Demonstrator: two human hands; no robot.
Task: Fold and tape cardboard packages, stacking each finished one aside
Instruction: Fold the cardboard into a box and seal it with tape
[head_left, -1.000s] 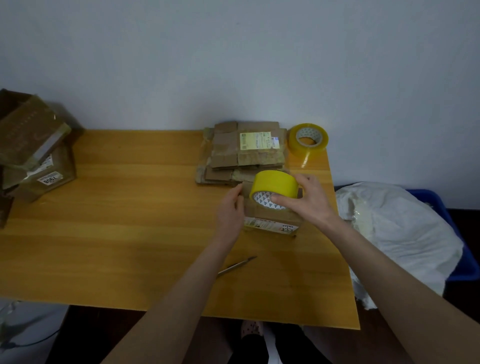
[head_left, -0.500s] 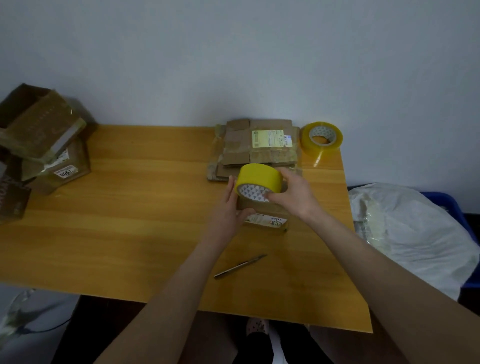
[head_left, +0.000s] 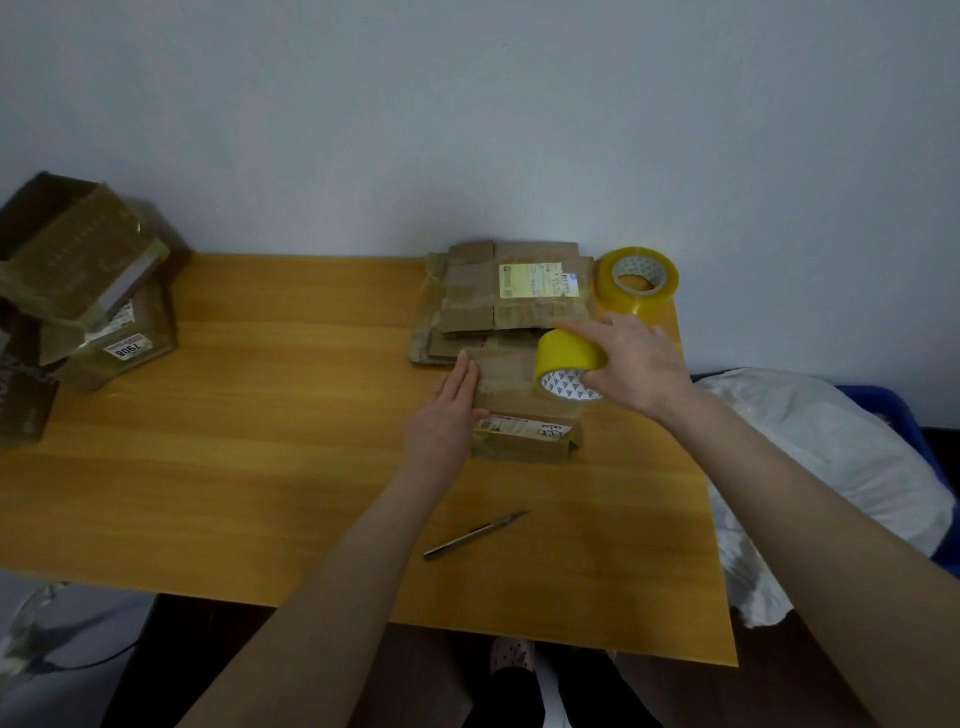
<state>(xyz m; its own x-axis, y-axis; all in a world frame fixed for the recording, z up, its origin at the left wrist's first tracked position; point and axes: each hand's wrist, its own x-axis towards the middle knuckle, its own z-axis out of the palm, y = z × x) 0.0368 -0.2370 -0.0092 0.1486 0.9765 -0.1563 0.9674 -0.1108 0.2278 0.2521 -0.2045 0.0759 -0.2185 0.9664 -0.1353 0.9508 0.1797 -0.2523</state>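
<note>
The cardboard package sits on the table, sandwiched between both hands. The left hand has straight fingers laid flat against the package's left edge, thumb by the printed label on its near side, not gripping anything. The right hand is wrapped around a yellow tape roll, holding it tilted over the package's right end so the white core faces the camera. I can't tell if a strip of tape actually runs across the top (too dim and glossy to say).

Compared with half a second ago, the roll has gone from the package's left end, where the left thumb was touching it, over to the right end. Now it's well apart from the left hand, which has flattened out along the edge.

Moving outward from the package: a stack of flattened cardboard lies just behind it, touching or nearly so. A second tape roll sits behind it to the right. A thin pen-like tool lies in front of it. Well off to its left is a pile of taped boxes, and off the table to its right a white bag sits in a blue bin.
</note>
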